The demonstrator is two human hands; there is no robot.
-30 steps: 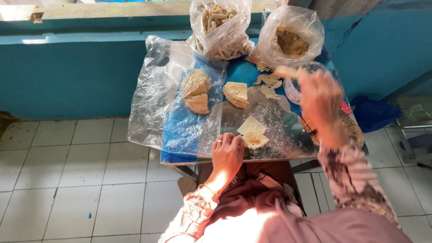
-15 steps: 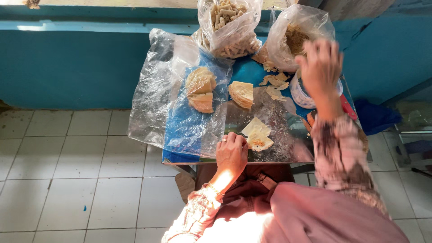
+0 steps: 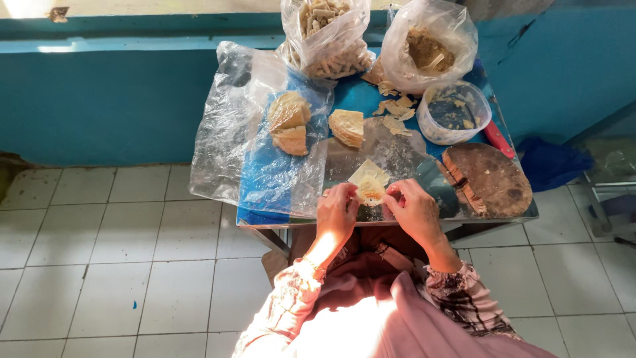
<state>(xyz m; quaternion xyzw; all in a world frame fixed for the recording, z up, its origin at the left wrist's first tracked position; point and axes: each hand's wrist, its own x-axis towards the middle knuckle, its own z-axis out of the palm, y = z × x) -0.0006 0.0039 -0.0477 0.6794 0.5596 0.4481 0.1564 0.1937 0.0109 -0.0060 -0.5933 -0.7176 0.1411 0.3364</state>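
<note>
Item: one pale, thin triangular wrapper (image 3: 369, 178), a dab of filling between my fingertips. My left hand (image 3: 338, 211) and right hand (image 3: 414, 211) pinch its near edge, fingers curled closed on it.

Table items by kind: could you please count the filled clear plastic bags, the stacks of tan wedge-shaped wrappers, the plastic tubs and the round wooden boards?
Filled clear plastic bags: 2
Stacks of tan wedge-shaped wrappers: 3
Clear round plastic tubs: 1
Dark round wooden boards: 1
Total: 7
</note>
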